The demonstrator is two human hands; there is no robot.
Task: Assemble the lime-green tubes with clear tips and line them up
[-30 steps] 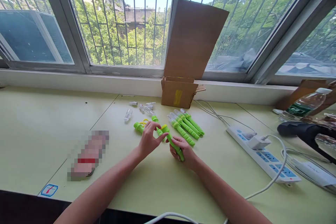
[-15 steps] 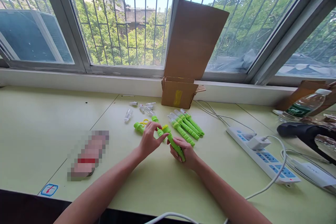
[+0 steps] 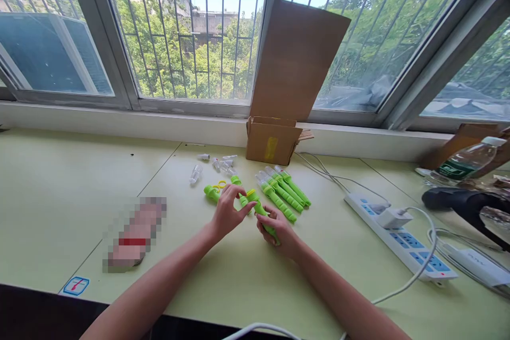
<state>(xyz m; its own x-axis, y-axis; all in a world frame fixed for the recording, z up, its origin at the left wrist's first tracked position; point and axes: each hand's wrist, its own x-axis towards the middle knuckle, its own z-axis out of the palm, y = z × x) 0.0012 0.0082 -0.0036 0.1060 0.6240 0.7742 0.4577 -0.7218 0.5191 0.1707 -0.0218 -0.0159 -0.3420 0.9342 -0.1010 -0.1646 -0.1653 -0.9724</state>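
1. Green ribbed plastic tube (image 3: pixel 258 206) sits mid-tabletop (image 3: pixel 59 186). The right hand (image 3: pixel 281 229) wraps its lower end, and the left hand (image 3: pixel 226 213) pinches its yellow tip, seemingly a cap.
2. A slipped pinch could scatter the row of green tubes (image 3: pixel 285 192) just beside.
3. Open room lies left; the white power strip (image 3: pixel 398 239) bounds the right.

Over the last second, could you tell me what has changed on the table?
Nothing clearly moved. The right hand still grips the green tube, and the left hand stays at its yellow-ringed top end. The row of green tubes and the cardboard box lie unchanged.
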